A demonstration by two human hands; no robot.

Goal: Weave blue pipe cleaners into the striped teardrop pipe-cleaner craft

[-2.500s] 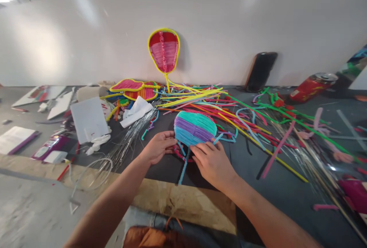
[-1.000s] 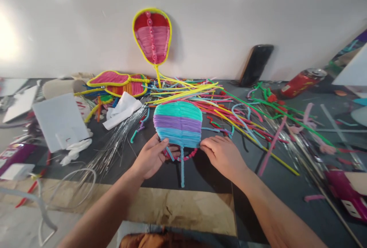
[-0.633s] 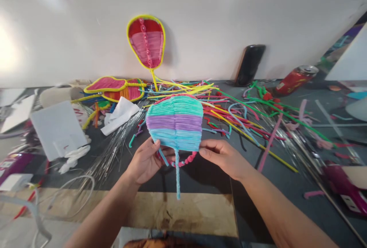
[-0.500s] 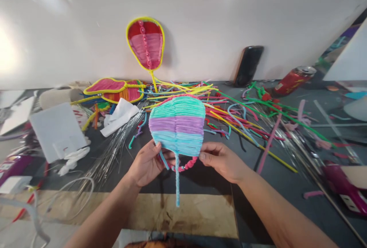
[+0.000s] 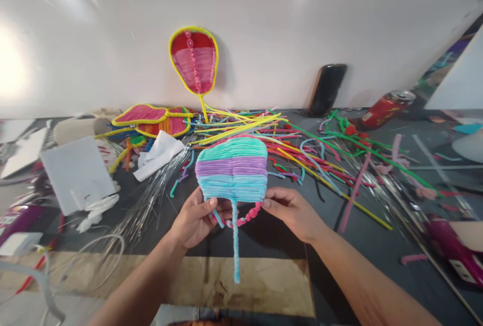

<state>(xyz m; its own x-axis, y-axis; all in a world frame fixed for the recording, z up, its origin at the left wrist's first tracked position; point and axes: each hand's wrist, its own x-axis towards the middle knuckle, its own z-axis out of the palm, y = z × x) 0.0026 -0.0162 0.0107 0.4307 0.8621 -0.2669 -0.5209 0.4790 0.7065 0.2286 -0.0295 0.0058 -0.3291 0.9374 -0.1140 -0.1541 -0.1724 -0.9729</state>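
Note:
A striped pipe-cleaner piece [image 5: 231, 171], wrapped in green, purple and light blue bands, is held between my two hands above the table. A twisted light blue stem [image 5: 236, 245] hangs from its lower edge. Below that edge loops a twisted pink strip [image 5: 252, 213]. My left hand [image 5: 196, 218] pinches the lower left corner, beside a short loose blue end; some of its fingers are behind the piece. At the lower right corner, my right hand [image 5: 289, 213] grips the edge between thumb and fingers.
A yellow-rimmed red and pink paddle shape [image 5: 194, 62] leans on the white wall. Behind the piece lie loose pipe cleaners [image 5: 249, 125]. A phone [image 5: 327, 89] and a red can [image 5: 388, 109] stand right. Wires [image 5: 151, 190] and white paper [image 5: 77, 175] lie left; a purple tool [image 5: 453, 250] sits right.
The striped piece has sunk slightly and its top has tilted away, so it looks shorter. Its stem hangs lower in view. Both hands keep their hold.

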